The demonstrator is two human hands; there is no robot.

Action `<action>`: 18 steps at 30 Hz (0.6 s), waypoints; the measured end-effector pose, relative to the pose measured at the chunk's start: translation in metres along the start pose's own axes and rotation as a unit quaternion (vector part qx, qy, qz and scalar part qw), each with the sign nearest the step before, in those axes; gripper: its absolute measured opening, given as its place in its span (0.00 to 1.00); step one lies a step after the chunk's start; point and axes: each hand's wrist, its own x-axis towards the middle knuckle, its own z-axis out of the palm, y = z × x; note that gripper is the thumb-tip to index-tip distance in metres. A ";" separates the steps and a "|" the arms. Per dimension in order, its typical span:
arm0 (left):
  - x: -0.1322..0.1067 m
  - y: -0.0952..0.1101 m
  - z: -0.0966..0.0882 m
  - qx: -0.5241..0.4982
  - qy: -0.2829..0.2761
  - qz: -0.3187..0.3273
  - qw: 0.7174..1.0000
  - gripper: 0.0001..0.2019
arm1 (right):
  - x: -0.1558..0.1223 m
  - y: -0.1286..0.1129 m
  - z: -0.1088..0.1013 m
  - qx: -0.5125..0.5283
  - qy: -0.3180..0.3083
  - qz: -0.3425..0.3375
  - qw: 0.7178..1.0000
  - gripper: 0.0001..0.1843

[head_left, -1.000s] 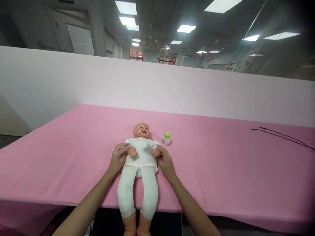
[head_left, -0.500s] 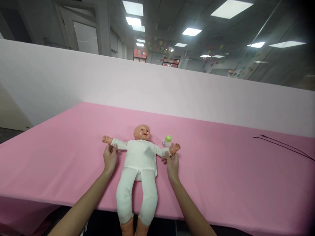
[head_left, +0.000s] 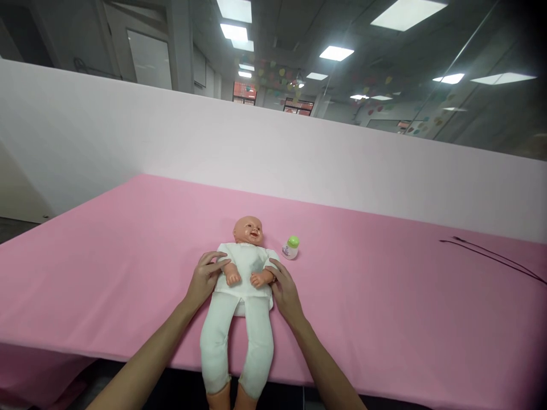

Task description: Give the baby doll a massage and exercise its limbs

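Note:
A baby doll (head_left: 243,265) in a white top and trousers lies on its back, head away from me, feet over the near table edge. Both its forearms are folded in across its belly. My left hand (head_left: 207,277) is curled around the doll's arm on the left, fingers over the sleeve near the elbow. On the other side my right hand (head_left: 285,287) holds the other arm, with fingers on the sleeve and the thumb side tucked by the forearm. Beside the doll's shoulder a small clear baby bottle (head_left: 290,249) with a green cap stands, touched by neither hand.
Pink cloth (head_left: 363,307) covers the table. Two thin dark cables (head_left: 498,257) lie at the right. A white partition (head_left: 273,148) rises behind the far edge, with glass above it.
The doll's arms have moved from stretched out sideways to bent in over its belly. Both my hands have come inward with them. The bottle stays in place.

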 end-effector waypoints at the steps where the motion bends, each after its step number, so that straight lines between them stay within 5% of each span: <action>1: 0.000 -0.001 0.000 0.004 0.002 0.004 1.000 0.19 | 0.000 0.001 0.000 -0.007 -0.009 -0.005 1.000 0.23; 4: 0.001 0.001 0.001 0.003 0.012 -0.018 1.000 0.18 | 0.001 0.000 0.001 0.005 0.005 0.005 1.000 0.21; 7: 0.004 0.006 0.001 -0.030 0.063 -0.108 0.992 0.15 | 0.004 -0.003 0.001 0.076 0.074 0.067 0.992 0.20; 13: 0.010 0.003 -0.007 -0.137 0.231 -0.290 0.918 0.17 | 0.013 0.000 -0.011 0.213 0.237 0.236 0.918 0.28; 18: 0.012 0.007 -0.008 -0.129 0.208 -0.260 0.934 0.18 | 0.012 -0.003 -0.011 0.188 0.210 0.222 0.933 0.29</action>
